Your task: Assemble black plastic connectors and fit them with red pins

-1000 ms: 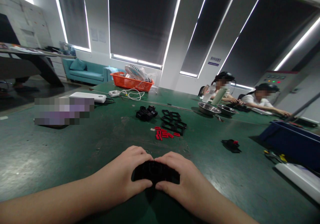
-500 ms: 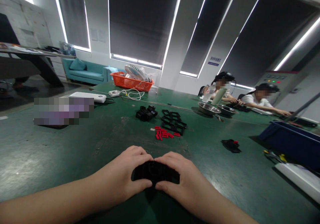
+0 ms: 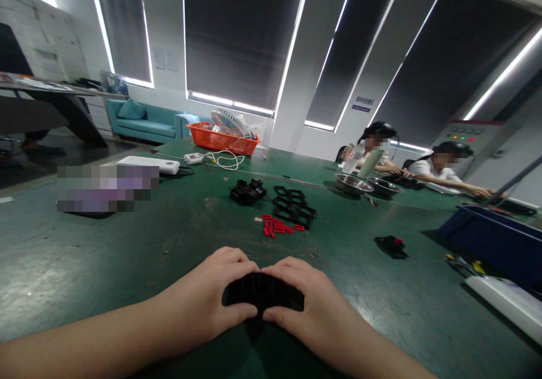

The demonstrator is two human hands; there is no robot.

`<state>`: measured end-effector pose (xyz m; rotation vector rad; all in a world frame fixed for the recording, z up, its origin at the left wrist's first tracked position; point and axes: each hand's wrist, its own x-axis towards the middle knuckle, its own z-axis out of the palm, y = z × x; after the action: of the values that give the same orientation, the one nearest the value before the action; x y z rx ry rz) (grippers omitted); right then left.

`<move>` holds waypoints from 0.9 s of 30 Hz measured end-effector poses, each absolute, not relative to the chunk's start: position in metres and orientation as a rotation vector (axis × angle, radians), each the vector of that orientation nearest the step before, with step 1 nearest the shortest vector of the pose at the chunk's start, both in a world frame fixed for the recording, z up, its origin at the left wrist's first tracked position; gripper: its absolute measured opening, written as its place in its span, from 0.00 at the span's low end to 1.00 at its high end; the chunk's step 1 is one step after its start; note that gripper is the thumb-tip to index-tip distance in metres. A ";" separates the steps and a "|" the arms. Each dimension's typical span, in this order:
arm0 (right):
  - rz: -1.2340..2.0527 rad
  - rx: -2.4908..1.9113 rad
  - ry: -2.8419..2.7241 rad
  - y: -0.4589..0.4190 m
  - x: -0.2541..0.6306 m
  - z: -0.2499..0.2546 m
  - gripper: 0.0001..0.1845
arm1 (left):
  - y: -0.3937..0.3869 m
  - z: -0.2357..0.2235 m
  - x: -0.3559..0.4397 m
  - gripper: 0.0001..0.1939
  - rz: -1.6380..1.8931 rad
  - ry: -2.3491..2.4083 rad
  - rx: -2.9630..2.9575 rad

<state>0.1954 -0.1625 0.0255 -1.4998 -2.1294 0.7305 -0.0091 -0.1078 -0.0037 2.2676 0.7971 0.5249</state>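
Observation:
At the near side of the green table, a dark black part (image 3: 263, 293) sits between my two hands; its exact kind is too dark to make out. My left hand (image 3: 226, 288) is closed around its left end, thumb in front and fingers behind. My right hand (image 3: 296, 291) grips the right end the same way, and the fingertips of both hands nearly meet. Beyond them lie small red clips (image 3: 277, 226), several black rectangular frames (image 3: 294, 205) and a cluster of black blocky parts (image 3: 248, 191).
A black piece with a red tab (image 3: 392, 246) lies to the right, near a blue bin (image 3: 495, 238) and a white flat object (image 3: 508, 305). Farther back are metal bowls (image 3: 354, 184), an orange basket (image 3: 224, 140), a white power bank (image 3: 148, 164) and two people at work.

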 end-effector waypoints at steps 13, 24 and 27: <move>0.727 -1.501 -2.125 -0.162 0.196 0.025 0.18 | -0.109 -0.006 -0.010 0.13 0.536 0.790 2.268; 0.733 -1.489 -2.120 -0.163 0.195 0.027 0.17 | -0.107 -0.004 -0.010 0.13 0.532 0.778 2.276; 0.730 -1.489 -2.123 -0.163 0.195 0.027 0.17 | -0.107 -0.005 -0.010 0.14 0.541 0.770 2.275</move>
<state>0.1947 -0.1632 0.0273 -1.4892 -2.1232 0.7297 -0.0099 -0.1072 -0.0050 2.2746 0.7703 0.5415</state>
